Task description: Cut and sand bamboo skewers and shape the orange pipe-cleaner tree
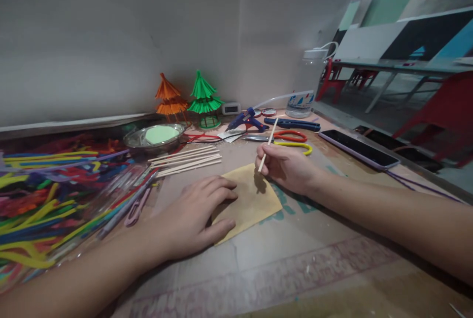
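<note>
A square of tan sandpaper or similar sheet (pixel 251 209) lies on the table in front of me. My left hand (pixel 209 207) rests flat on its left side, fingers spread. Above the sheet's upper right corner, my right hand (pixel 283 163) pinches a thin wooden stick (pixel 272 138), which slants upward. A row of several similar wooden sticks (pixel 188 159) lies just beyond my left hand. Scissors (pixel 291 136) with red and yellow handles lie behind my right hand, close to a blue glue gun (pixel 247 120).
Colourful pipe cleaners (pixel 33 209) crowd the left side. Orange (pixel 170 95) and green (pixel 204 99) tree-like crafts stand at the back beside a metal bowl (pixel 138 140). At right are a blue utility knife (pixel 293 124), a phone (pixel 358 149) and a clear jug (pixel 301 104).
</note>
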Demonstrator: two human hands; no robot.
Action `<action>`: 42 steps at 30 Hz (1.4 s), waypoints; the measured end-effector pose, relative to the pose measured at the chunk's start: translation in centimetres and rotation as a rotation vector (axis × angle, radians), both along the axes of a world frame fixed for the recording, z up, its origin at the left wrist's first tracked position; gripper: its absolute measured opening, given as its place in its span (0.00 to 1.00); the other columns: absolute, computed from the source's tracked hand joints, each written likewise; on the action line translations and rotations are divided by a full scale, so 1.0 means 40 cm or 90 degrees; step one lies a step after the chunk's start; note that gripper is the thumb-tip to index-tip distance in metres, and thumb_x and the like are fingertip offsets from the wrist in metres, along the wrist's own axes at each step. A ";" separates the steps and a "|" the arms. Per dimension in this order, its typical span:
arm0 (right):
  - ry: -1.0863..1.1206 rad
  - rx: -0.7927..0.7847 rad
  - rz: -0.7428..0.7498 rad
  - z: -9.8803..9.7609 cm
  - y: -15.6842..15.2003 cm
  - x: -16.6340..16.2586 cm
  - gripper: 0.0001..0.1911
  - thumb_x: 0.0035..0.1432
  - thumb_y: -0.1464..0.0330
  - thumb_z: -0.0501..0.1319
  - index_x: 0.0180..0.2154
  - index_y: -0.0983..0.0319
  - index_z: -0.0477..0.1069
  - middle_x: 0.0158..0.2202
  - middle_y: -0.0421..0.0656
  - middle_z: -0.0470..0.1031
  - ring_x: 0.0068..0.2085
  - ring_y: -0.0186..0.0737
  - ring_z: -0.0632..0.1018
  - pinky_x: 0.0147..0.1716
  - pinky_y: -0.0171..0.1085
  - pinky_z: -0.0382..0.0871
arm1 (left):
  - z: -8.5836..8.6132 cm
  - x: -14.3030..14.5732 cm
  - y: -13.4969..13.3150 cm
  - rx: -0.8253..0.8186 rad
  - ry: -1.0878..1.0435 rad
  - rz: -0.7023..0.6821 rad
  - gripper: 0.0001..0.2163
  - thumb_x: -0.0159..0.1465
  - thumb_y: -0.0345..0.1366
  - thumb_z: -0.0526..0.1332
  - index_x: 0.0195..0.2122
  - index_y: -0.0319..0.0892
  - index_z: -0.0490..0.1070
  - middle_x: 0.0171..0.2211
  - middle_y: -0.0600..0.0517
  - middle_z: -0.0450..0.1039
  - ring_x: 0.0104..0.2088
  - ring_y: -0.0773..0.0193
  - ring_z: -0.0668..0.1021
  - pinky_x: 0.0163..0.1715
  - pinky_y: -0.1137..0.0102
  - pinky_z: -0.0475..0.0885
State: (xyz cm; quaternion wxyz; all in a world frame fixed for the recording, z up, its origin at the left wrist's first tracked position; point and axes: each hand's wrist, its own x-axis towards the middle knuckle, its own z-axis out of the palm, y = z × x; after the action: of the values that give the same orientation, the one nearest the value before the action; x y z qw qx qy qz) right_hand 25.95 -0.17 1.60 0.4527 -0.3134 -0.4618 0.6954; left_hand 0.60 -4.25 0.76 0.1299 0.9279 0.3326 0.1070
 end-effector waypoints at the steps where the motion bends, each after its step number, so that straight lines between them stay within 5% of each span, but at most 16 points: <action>1: 0.002 -0.003 0.001 0.001 -0.002 -0.001 0.13 0.65 0.65 0.55 0.28 0.62 0.69 0.20 0.41 0.71 0.24 0.34 0.69 0.28 0.31 0.60 | 0.000 0.000 0.001 0.003 0.001 0.000 0.18 0.68 0.46 0.58 0.56 0.46 0.68 0.62 0.45 0.67 0.64 0.49 0.66 0.62 0.48 0.64; 10: -0.001 -0.017 0.003 0.004 -0.003 -0.004 0.10 0.60 0.67 0.54 0.27 0.62 0.68 0.21 0.41 0.69 0.24 0.34 0.70 0.29 0.32 0.62 | -0.002 -0.007 -0.002 0.014 0.001 -0.002 0.18 0.69 0.46 0.58 0.57 0.46 0.68 0.62 0.44 0.67 0.64 0.48 0.67 0.62 0.49 0.65; 16: -0.143 0.104 -0.008 0.025 -0.008 -0.003 0.12 0.59 0.61 0.56 0.27 0.60 0.62 0.25 0.39 0.70 0.23 0.32 0.66 0.26 0.33 0.58 | 0.004 -0.004 -0.004 0.081 -0.062 -0.002 0.13 0.70 0.41 0.57 0.52 0.44 0.71 0.57 0.45 0.72 0.58 0.54 0.73 0.57 0.58 0.70; 20: -0.468 0.286 -0.031 0.066 0.004 0.028 0.13 0.64 0.58 0.55 0.32 0.60 0.67 0.20 0.37 0.65 0.22 0.35 0.64 0.24 0.34 0.53 | 0.020 -0.042 0.049 0.209 -0.062 0.079 0.12 0.72 0.36 0.52 0.44 0.42 0.75 0.46 0.46 0.78 0.47 0.56 0.77 0.49 0.61 0.72; 23: -0.796 0.478 -0.071 0.081 0.029 0.062 0.11 0.64 0.61 0.57 0.35 0.60 0.72 0.28 0.42 0.72 0.29 0.39 0.70 0.28 0.36 0.55 | 0.024 -0.095 0.105 0.307 0.017 0.163 0.12 0.72 0.35 0.52 0.43 0.39 0.76 0.43 0.44 0.78 0.44 0.53 0.77 0.46 0.58 0.72; 26: -0.951 0.538 -0.077 0.069 0.060 0.094 0.11 0.64 0.61 0.56 0.38 0.59 0.75 0.34 0.46 0.77 0.33 0.43 0.73 0.30 0.38 0.56 | 0.021 -0.130 0.136 0.334 0.118 0.178 0.14 0.72 0.34 0.51 0.40 0.40 0.78 0.40 0.44 0.77 0.41 0.53 0.76 0.43 0.59 0.71; 34: -1.011 0.601 -0.179 0.049 0.100 0.136 0.14 0.64 0.63 0.56 0.46 0.62 0.74 0.45 0.50 0.78 0.41 0.48 0.76 0.36 0.39 0.61 | 0.011 -0.116 0.134 0.314 0.150 0.199 0.12 0.71 0.32 0.53 0.35 0.42 0.76 0.36 0.45 0.77 0.38 0.53 0.76 0.40 0.60 0.70; 42: -0.841 0.552 -0.193 0.085 0.063 0.098 0.09 0.63 0.64 0.58 0.39 0.60 0.75 0.38 0.47 0.79 0.35 0.45 0.75 0.32 0.39 0.61 | 0.019 -0.101 0.095 0.339 0.094 0.207 0.07 0.66 0.26 0.55 0.37 0.41 0.71 0.33 0.46 0.75 0.35 0.53 0.76 0.36 0.60 0.68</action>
State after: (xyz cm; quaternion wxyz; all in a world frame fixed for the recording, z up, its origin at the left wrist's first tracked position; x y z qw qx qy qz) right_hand 29.88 2.34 4.98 0.2567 -0.5153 -0.8158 0.0560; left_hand -3.44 -0.46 1.50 -0.1606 0.8693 0.4453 0.1421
